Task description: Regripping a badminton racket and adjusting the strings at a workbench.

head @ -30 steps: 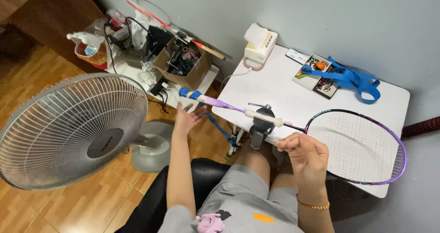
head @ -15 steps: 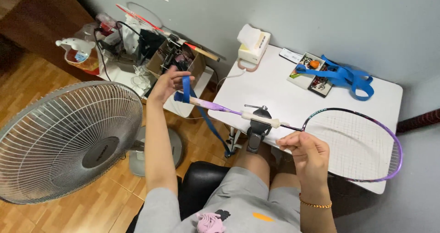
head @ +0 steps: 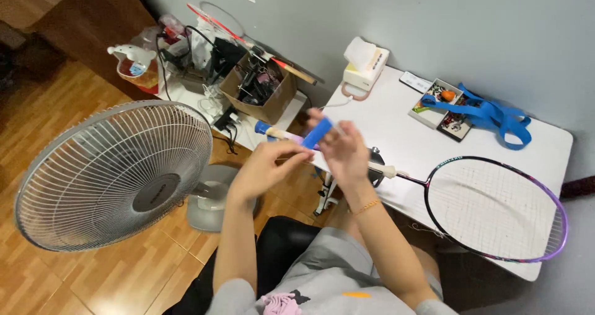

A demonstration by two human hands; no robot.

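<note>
A badminton racket lies across the white table [head: 403, 141], its strung head [head: 496, 210] on the tabletop and its handle [head: 273, 131] sticking out past the left edge, tipped in blue. My left hand [head: 266, 166] pinches the handle from below. Just right of it, my right hand [head: 344, 151] is closed on a short strip of blue grip tape [head: 319, 132] held against the handle. The two hands nearly touch. The middle of the handle is hidden behind my fingers.
A large standing fan [head: 111, 172] is on the wood floor at left. Behind the hands are a cardboard box [head: 257, 89] of clutter, cables and a spray bottle [head: 133, 64]. A tissue box [head: 365, 67], a small tray [head: 443, 104] and blue strap [head: 489, 113] lie on the table.
My right hand left the racket shaft and came to the handle. My left hand drew back from its stretched-out reach, and the blue tape now sits at the handle in my right hand.
</note>
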